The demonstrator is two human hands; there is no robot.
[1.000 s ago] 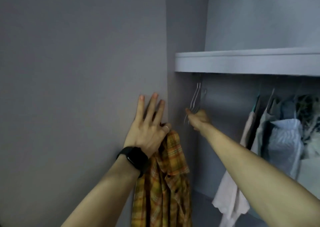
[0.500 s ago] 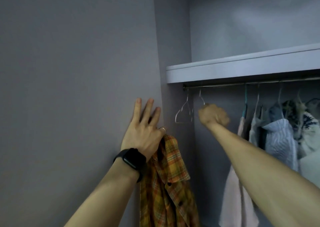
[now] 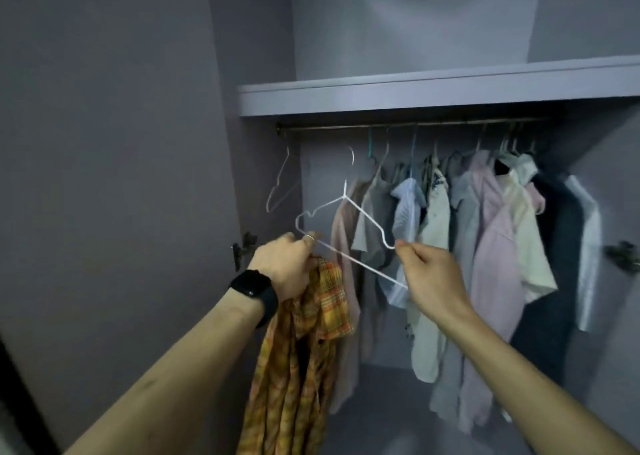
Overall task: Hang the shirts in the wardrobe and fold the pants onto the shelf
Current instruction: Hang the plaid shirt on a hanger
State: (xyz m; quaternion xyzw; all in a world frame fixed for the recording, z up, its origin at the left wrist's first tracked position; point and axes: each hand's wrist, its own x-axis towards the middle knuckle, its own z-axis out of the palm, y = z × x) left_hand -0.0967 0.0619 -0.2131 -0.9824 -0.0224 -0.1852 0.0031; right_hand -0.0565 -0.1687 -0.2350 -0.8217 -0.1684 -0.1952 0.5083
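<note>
An orange plaid shirt hangs down from my left hand, which grips its collar and wears a black watch. A white wire hanger is off the rail, tilted in front of the wardrobe. My right hand pinches the hanger's right end, and my left fingers touch its lower bar near the left end. Another white wire hanger hangs bare at the left end of the rail.
Several shirts hang in a row on the rail's middle and right. A grey shelf runs above the rail. The open wardrobe door stands at the left, with a hinge on the side panel.
My right hand has taken a white hanger off the rail and brought it down toward me. My left hand has left the door and moved to the hanger, still holding the plaid shirt.
</note>
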